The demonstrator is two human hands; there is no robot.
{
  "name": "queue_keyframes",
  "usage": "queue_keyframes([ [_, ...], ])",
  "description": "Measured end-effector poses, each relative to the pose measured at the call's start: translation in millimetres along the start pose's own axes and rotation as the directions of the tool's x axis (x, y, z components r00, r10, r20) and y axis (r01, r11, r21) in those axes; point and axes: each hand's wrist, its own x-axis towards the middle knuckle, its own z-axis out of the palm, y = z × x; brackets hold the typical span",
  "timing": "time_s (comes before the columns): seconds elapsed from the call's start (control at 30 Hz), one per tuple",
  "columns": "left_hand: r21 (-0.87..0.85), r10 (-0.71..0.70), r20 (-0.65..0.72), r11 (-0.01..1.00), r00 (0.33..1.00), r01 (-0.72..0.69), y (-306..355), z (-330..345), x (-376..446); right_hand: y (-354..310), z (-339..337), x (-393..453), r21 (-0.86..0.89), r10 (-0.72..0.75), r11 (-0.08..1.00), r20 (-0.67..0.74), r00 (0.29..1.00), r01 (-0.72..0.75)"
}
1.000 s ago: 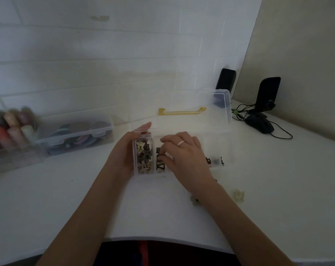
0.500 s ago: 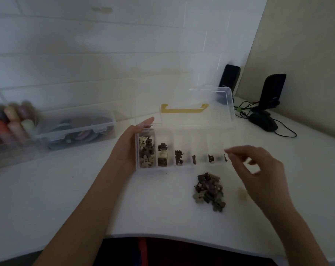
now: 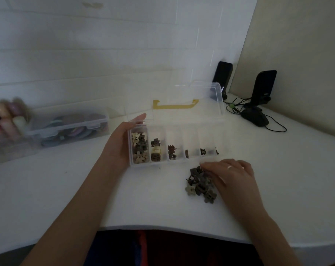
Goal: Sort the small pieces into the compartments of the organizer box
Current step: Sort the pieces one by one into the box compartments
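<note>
Beside the organizer box (image 3: 139,163), the right hand (image 3: 232,172) touches unlabelled pieces (image 3: 200,184).

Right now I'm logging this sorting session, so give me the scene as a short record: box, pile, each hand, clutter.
box: clear organizer, lid open, yellow handle; leftmost compartment fullest
pile: loose pieces on the table, in front of the box
left hand: holds the box's left end
right hand: on the pile, fingers over the pieces; grip unclear
clutter: second clear box at left, two black speakers at back right

White tiled wall (image 3: 105,45), beige side wall (image 3: 301,45), white table (image 3: 66,189), dim light
</note>
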Motion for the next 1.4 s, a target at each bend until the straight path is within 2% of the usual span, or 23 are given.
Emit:
queue_keyframes([
  [0.13,0.001,0.008,0.009,1.0,1.0,-0.008,0,-1,0,1,5,2,0.027,0.002,1.0,0.077,0.997,-0.004],
  [0.27,-0.006,-0.002,0.014,1.0,1.0,0.002,2,1,-2,2,4,4,0.158,0.021,0.987,0.038,0.999,-0.027],
  [0.37,-0.014,-0.013,0.0,1.0,1.0,0.013,2,2,-3,0,-1,3,0.344,0.033,0.939,-0.034,0.999,-0.019],
  [0.5,-0.022,-0.016,0.003,1.0,1.0,0.016,2,1,-1,3,-7,2,0.518,0.107,0.853,-0.054,0.993,-0.063],
  [0.63,-0.035,-0.016,0.031,0.999,0.999,0.017,1,-1,0,3,-9,1,0.597,0.175,0.791,-0.011,0.984,-0.134],
  [0.7,-0.031,-0.014,0.048,0.999,0.999,0.015,2,-2,0,2,-11,0,0.619,0.206,0.773,-0.034,0.978,-0.142],
  [0.83,-0.012,0.001,0.077,1.0,0.997,0.0,2,-4,0,-1,-16,-2,0.635,0.248,0.766,-0.145,0.958,-0.102],
  [1.03,0.004,0.017,0.1,1.0,0.995,-0.017,4,-8,-1,-2,-17,-3,0.615,0.246,0.782,-0.164,0.955,-0.095],
  [1.23,0.004,0.015,0.102,1.0,0.995,-0.016,2,-9,-2,-5,-15,-4,0.478,0.184,0.875,-0.181,0.966,-0.077],
  [1.4,0.002,-0.025,0.159,1.0,0.987,0.025,2,-11,0,-20,-20,7,0.459,0.076,0.888,-0.224,0.972,0.036],
])
